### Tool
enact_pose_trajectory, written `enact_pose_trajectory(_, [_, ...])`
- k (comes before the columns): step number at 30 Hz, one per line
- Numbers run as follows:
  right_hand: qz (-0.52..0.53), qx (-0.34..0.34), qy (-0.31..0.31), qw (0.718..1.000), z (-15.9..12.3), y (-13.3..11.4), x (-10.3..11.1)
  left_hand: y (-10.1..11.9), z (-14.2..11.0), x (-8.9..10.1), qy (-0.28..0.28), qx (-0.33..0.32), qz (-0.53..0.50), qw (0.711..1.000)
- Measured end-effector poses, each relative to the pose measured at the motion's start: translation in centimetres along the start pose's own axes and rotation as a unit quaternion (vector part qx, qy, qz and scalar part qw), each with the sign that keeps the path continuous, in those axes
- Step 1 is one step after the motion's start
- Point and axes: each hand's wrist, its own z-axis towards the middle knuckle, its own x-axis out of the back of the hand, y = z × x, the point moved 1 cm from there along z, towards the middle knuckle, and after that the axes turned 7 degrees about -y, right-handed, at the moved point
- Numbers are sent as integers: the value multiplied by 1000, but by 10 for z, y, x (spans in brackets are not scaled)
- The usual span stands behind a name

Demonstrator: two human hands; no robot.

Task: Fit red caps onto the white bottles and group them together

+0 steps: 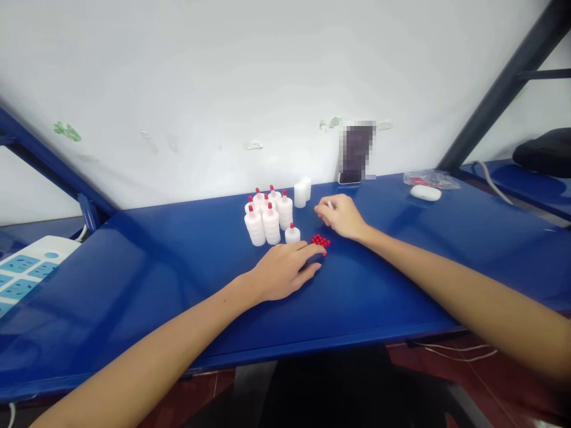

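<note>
The front edge of the bench (366, 297) is running nearest, below both hands. The left hand (285, 270) is lying open, well in from this edge, fingers loosely extended, its index fingertip reaching a red piece beside the small pile of red pieces (320, 240). A short white bottle (292, 235) with a red tip is standing just beyond this hand. The right hand (341, 215) is closing its fingers on a small white piece (330, 205), beyond and right of the pile; blue surface is extending between it and the white case (426, 192). The red-tipped white bottles (270, 223) are standing close together, left of the white containers (300, 194). A clear bag (432, 178) is lying behind the case, near the back edge; a pixelated dark device (357, 151) is leaning against the wall (200, 107).
</note>
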Motion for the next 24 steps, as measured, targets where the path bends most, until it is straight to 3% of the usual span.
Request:
enact_pose_trajectory(9, [64, 21, 16, 998, -1, -2, 6, -2, 2, -2, -14, -12, 42, 999])
enact_pose_trajectory(15, [112, 9, -10, 994, -1, -5, 15, -2, 2, 0, 15, -13, -33, 999])
enact_pose_trajectory(20, [-2, 44, -17, 999, 0, -11, 22, -3, 3, -2, 28, 6, -63, 998])
enact_pose_trajectory(24, [-48, 67, 11, 997, -2, -17, 23, -3, 2, -4, 24, 17, -65, 997])
